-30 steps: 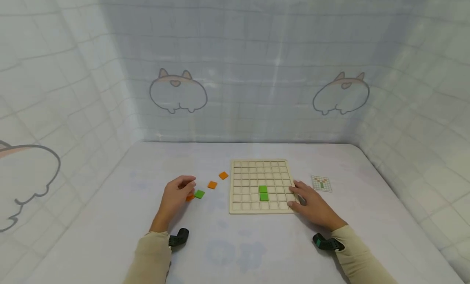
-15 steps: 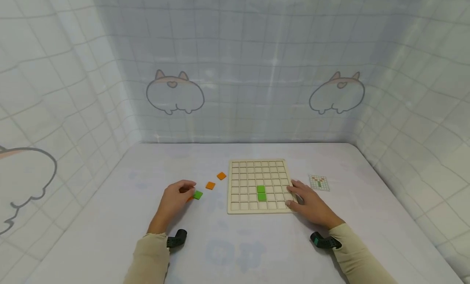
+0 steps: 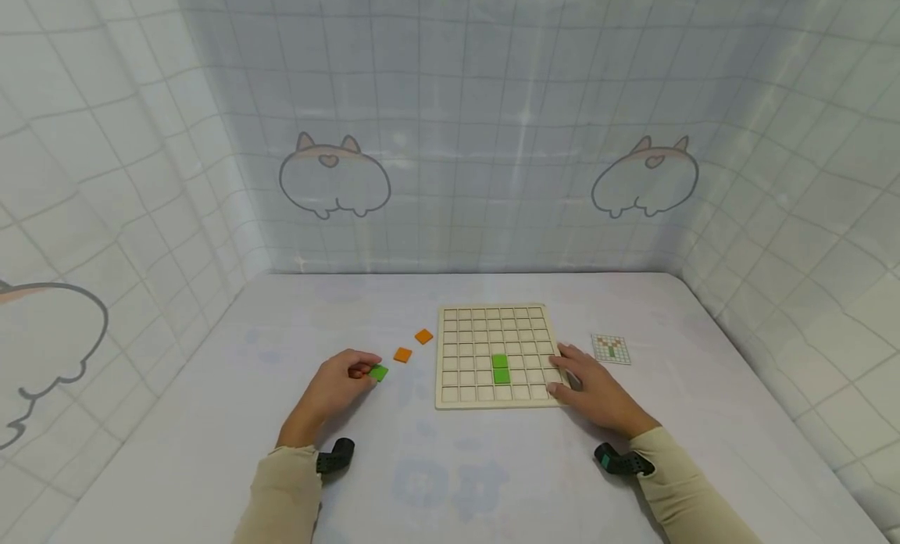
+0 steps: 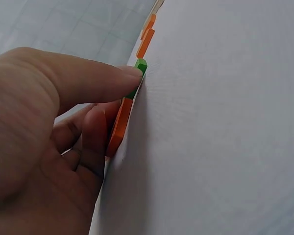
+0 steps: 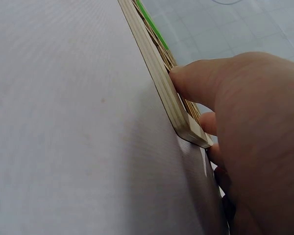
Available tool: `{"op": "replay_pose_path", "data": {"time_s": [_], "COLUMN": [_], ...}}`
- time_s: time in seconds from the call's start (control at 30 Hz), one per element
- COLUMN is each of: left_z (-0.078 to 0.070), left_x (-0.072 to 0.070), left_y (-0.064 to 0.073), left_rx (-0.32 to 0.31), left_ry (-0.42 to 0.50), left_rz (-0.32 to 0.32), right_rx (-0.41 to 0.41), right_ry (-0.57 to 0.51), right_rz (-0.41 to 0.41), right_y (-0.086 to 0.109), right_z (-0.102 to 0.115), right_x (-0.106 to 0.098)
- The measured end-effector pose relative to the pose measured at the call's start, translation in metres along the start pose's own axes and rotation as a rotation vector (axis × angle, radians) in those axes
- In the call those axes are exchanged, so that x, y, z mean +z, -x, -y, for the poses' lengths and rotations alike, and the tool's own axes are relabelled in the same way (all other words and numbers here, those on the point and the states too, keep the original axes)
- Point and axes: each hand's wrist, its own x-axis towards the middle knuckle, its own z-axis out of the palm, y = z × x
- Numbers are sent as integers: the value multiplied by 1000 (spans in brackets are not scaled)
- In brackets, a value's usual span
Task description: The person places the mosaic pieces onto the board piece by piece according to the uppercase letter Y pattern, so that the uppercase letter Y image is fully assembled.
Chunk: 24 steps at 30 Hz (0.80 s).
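Observation:
My left hand (image 3: pixel 336 384) is at the table left of the board, its thumb and index finger pinching a green square tile (image 3: pixel 380 373). In the left wrist view the thumb tip lies against the green tile's edge (image 4: pixel 142 63), and an orange tile (image 4: pixel 120 125) sits close by the other fingers, partly hidden by them in the head view. My right hand (image 3: pixel 598 391) rests on the right side of a pale wooden grid board (image 3: pixel 464 404), thumb near its front corner and fingers along the edge. Two green tiles (image 3: pixel 501 369) lie in the board's cells, one in front of the other.
Two loose orange tiles (image 3: pixel 403 355) lie between my left hand and the board. A small pattern card (image 3: pixel 612 349) with a printed grid of orange and green squares lies right of the board. Cloth walls (image 3: pixel 478 216) with a grid print surround the table.
My left thumb and index finger have closed in on the green tile at the left. The view has shifted slightly. My right hand stays on the board's edge.

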Motion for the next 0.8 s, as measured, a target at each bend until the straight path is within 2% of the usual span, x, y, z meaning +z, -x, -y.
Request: {"op": "replay_pose_path", "data": {"time_s": [0.27, 0.6, 0.8], "left_z": [0, -5, -2], "left_x": [3, 6, 7], "left_y": [-2, -3, -5], "left_rx": [47, 60, 83], "left_ry": [-65, -103, -108], "left_rz": [-9, -27, -26], "right_rx": [-7, -17, -17], "right_ry": [0, 3, 7], "right_rz": [-4, -4, -7], "right_y": [0, -1, 0], "right_z": [-1, -2, -2], "right_x": [0, 1, 1]}}
